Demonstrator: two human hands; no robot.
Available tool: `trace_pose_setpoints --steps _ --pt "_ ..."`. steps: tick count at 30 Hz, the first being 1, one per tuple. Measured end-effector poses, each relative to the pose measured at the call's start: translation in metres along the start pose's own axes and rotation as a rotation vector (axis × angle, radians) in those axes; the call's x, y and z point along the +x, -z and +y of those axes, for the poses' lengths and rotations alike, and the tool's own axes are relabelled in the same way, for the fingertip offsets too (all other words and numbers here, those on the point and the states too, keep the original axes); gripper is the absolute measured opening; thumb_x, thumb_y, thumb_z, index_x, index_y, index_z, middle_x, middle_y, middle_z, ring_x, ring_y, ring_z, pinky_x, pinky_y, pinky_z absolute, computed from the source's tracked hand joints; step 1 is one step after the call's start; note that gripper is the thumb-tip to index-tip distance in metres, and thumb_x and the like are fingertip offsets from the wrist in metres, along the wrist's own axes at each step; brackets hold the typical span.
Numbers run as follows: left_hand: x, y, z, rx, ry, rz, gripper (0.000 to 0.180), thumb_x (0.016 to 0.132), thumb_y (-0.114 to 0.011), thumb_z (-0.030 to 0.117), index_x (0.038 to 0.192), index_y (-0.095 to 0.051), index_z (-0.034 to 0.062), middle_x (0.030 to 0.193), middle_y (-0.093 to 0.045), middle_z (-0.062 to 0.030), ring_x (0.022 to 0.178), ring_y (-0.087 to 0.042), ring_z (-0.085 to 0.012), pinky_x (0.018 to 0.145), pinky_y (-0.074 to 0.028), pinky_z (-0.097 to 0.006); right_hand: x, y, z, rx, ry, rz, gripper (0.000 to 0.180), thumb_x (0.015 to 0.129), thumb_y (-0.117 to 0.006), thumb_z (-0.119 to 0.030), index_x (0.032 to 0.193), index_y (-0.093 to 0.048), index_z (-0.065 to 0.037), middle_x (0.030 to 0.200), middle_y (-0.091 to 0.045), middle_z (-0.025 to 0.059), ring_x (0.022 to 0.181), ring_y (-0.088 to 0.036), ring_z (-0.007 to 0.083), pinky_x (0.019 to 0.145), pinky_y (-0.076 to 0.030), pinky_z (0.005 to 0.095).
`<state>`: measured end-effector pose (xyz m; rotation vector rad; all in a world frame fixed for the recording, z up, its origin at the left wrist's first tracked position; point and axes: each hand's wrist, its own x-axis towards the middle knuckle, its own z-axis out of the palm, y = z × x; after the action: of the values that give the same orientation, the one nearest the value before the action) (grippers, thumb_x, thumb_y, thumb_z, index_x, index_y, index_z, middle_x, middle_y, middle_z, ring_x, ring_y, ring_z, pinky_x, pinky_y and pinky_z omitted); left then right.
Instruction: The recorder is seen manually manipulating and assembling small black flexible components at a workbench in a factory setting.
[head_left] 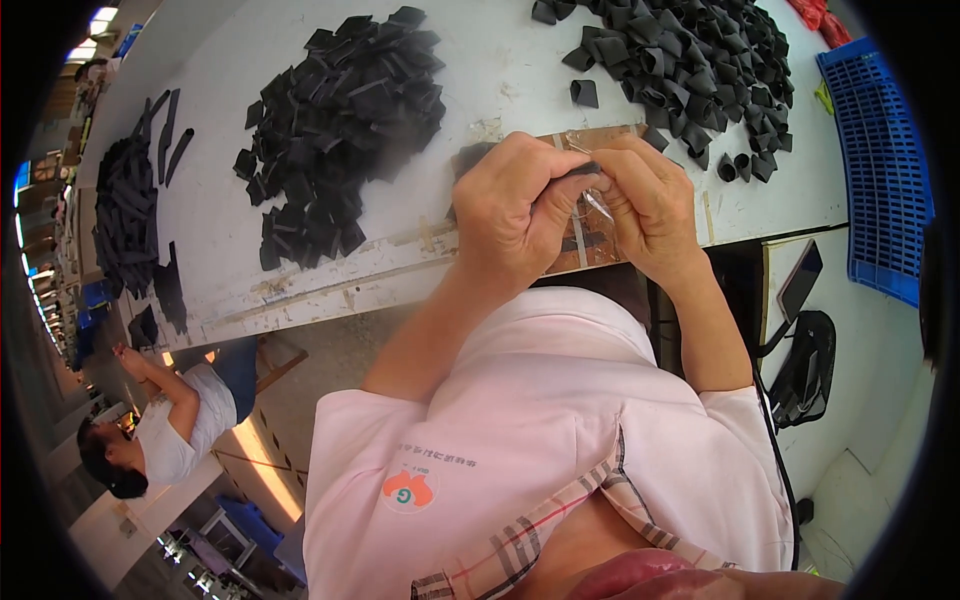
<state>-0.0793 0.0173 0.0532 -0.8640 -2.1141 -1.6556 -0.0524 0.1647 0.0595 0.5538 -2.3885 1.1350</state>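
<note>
Both my hands meet above the table's front edge, fingers pinched together. Between them is a small black fabric piece, mostly covered by the fingertips. My left hand is closed on its left part, and my right hand is closed at its right end. A shiny, clear strip sticks out below my right fingers; what it belongs to is hidden. Beneath the hands lies a brown taped board. A dark piece partly shows behind my left hand.
A heap of flat black pieces lies left, a heap of looped black pieces right. Black strips are piled far left. A blue plastic crate stands right, above a black bag. Another person sits at left.
</note>
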Motion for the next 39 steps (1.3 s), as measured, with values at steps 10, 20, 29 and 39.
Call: trace_pose_setpoints --steps 10,20,29,39 --pt "-0.030 0.012 -0.023 -0.263 0.655 -0.045 0.010 0.081 -0.058 0.008 0.080 -0.058 -0.0018 0.069 -0.057 -0.0008 0.061 -0.050 -0.0040 0.056 -0.041 -0.017 0.022 0.033 0.031 0.990 -0.637 0.487 0.024 0.089 -0.047 -0.018 0.091 -0.058 0.003 0.067 -0.054 0.0021 0.055 -0.045 0.0065 0.048 -0.036 0.0185" --pt "-0.061 0.036 -0.079 0.155 0.681 0.141 0.008 0.075 -0.057 0.002 0.082 -0.058 -0.0014 0.073 -0.060 -0.0105 0.060 -0.056 -0.0167 0.057 -0.044 -0.028 -0.044 -0.003 0.026 0.925 -0.995 0.153 0.020 0.088 -0.049 -0.017 0.084 -0.058 0.000 0.062 -0.052 -0.0013 0.050 -0.043 0.0038 0.045 -0.035 0.0162" --pt "-0.048 0.021 -0.079 0.426 0.296 -0.292 0.024 0.069 -0.059 0.000 0.093 -0.057 0.0002 0.089 -0.055 -0.0123 0.083 -0.054 -0.0244 0.072 -0.044 -0.032 -0.052 -0.012 0.008 0.803 -1.112 -0.036 0.021 0.087 -0.050 -0.019 0.080 -0.060 -0.002 0.060 -0.051 -0.0028 0.050 -0.042 0.0029 0.045 -0.033 0.0155" --pt "-0.052 0.020 -0.096 0.604 0.004 -0.636 0.007 0.067 -0.057 0.001 0.073 -0.054 0.0030 0.073 -0.053 -0.0093 0.074 -0.053 -0.0257 0.067 -0.043 -0.035 -0.053 -0.027 0.000 0.724 -1.119 -0.119 0.019 0.087 -0.051 -0.018 0.078 -0.059 -0.003 0.058 -0.051 -0.0030 0.049 -0.043 0.0031 0.045 -0.033 0.0155"
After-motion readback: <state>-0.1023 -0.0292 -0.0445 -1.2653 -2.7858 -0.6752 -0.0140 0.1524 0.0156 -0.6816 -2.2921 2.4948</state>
